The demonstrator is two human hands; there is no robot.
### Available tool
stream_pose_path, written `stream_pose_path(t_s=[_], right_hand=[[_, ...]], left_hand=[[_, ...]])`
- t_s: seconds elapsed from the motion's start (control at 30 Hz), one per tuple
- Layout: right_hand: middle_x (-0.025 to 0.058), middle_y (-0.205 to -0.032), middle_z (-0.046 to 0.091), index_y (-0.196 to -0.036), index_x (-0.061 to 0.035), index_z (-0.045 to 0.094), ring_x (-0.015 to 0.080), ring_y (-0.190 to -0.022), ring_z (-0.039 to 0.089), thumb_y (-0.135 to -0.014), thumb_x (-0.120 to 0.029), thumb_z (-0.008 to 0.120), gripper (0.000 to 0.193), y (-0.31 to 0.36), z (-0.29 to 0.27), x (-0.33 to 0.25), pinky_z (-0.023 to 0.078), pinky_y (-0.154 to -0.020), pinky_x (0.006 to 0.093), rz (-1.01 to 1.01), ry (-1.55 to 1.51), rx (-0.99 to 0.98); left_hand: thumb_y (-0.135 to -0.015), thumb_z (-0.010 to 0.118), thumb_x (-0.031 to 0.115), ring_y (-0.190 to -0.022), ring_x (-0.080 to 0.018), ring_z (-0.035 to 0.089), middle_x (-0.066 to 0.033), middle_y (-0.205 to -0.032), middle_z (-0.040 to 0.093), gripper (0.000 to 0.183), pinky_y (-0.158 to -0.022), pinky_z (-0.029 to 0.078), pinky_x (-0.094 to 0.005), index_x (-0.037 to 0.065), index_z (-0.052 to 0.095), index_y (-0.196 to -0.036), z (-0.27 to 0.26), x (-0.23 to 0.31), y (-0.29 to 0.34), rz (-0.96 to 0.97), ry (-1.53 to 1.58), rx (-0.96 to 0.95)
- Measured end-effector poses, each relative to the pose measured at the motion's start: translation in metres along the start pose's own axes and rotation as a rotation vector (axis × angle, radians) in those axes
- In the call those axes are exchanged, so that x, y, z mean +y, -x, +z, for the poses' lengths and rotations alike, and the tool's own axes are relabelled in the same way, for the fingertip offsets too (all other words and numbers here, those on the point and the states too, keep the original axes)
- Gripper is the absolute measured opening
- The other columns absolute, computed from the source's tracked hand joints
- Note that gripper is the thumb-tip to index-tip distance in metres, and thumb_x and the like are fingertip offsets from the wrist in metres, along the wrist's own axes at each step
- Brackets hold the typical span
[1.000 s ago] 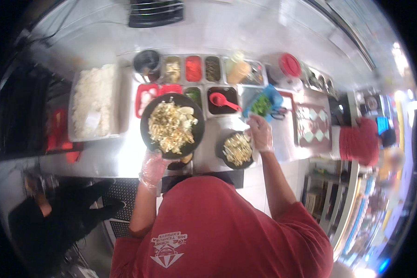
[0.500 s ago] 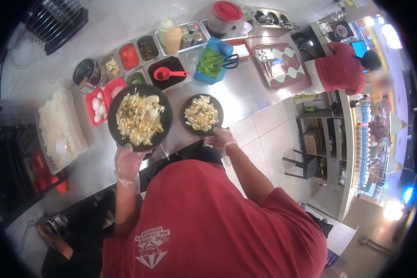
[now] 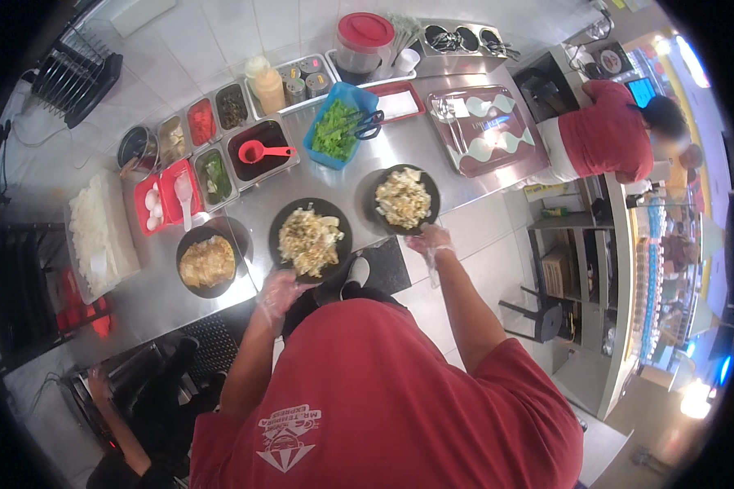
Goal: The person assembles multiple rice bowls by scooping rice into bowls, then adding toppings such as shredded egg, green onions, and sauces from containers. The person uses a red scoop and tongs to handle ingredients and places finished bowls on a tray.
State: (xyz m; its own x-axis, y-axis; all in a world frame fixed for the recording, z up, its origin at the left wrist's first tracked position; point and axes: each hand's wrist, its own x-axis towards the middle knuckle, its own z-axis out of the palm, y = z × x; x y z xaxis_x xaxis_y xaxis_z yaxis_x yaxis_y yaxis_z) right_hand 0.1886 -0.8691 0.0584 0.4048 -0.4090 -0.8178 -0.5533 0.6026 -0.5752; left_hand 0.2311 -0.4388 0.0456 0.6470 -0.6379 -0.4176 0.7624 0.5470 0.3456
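My left hand (image 3: 279, 293), in a clear plastic glove, is closed on the near rim of a dark round plate (image 3: 280, 259) at the counter's front edge. Chunky food (image 3: 311, 242) with pale sauce and flakes covers most of it. My right hand (image 3: 429, 240), gloved too, grips the near rim of a smaller-looking dark plate (image 3: 435, 205) bearing similar food (image 3: 404, 198). Whether either plate touches the counter, I cannot tell. Left of my left hand, a third dark plate (image 3: 184, 275) stands on the steel counter with a browned, flat pancake-like piece (image 3: 207, 262).
Behind the plates are a blue tub (image 3: 364, 96) of greens, a sauce pan with a red ladle (image 3: 257, 151), and red egg baskets (image 3: 148, 222). A brown patterned tray (image 3: 462, 159) lies at right. One person (image 3: 595, 130) stands beyond; another's arm (image 3: 118, 424) reaches in lower left.
Both held plates have moved right along the counter, and the left one looks smaller, farther from my head. The third plate has come into view, as has another person's arm at lower left.
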Motion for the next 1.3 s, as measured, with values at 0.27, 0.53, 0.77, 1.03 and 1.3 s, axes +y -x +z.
stream_pose_path(t_s=[0.27,0.53,0.77,1.03,1.3], right_hand=[[0.0176,-0.106,0.073,-0.125,-0.0023,0.062,0.029,-0.09,0.073,-0.102,-0.033,0.055,0.039,0.028,-0.016,-0.102,0.059,-0.074,0.0391,-0.052,0.525,-0.243],[0.0201,-0.127,0.069,-0.142,-0.0047,0.052,0.0289,-0.106,0.07,-0.104,-0.024,0.052,0.042,-0.03,0.147,-0.118,0.057,-0.091,0.0425,-0.143,0.384,-0.444],[0.0257,-0.136,0.055,-0.133,0.009,0.047,0.0406,-0.128,0.056,-0.103,-0.009,0.046,0.035,-0.085,0.24,-0.081,0.048,-0.105,0.0523,-0.095,0.149,-0.621],[0.0194,-0.115,0.065,-0.116,0.0012,0.063,0.036,-0.102,0.068,-0.094,-0.016,0.06,0.028,-0.03,0.304,-0.086,0.056,-0.087,0.0509,-0.088,0.044,-0.389],[0.0188,-0.121,0.072,-0.123,-0.0115,0.073,0.0372,-0.107,0.071,-0.09,-0.023,0.061,0.037,0.058,0.276,-0.14,0.054,-0.096,0.0441,-1.294,1.588,0.036]], left_hand=[[-0.083,0.063,-0.003,-0.129,-0.0408,0.059,-0.0219,-0.144,0.056,0.073,-0.106,0.051,-0.0646,0.004,0.038,-0.151,0.066,-0.061,-0.094,0.046,0.023,0.066],[-0.095,0.065,0.003,-0.115,-0.0377,0.067,-0.0184,-0.134,0.061,0.078,-0.096,0.059,-0.046,0.017,0.027,-0.163,0.06,-0.064,-0.065,-0.037,-0.263,0.378],[-0.096,0.068,0.021,-0.107,-0.0301,0.068,-0.018,-0.133,0.064,0.064,-0.094,0.059,-0.0407,0.008,0.043,-0.154,0.002,-0.029,0.095,0.201,-0.272,0.717],[-0.1,0.062,0.015,-0.105,-0.0343,0.067,-0.0232,-0.132,0.06,0.076,-0.086,0.062,-0.0439,0.024,0.021,-0.163,-0.108,0.038,0.155,0.475,0.016,0.715],[-0.101,0.055,0.009,-0.076,-0.0237,0.07,-0.0195,-0.12,0.063,0.071,-0.066,0.064,-0.0339,0.019,0.021,-0.164,-0.083,0.103,0.133,0.353,-0.226,0.812]])
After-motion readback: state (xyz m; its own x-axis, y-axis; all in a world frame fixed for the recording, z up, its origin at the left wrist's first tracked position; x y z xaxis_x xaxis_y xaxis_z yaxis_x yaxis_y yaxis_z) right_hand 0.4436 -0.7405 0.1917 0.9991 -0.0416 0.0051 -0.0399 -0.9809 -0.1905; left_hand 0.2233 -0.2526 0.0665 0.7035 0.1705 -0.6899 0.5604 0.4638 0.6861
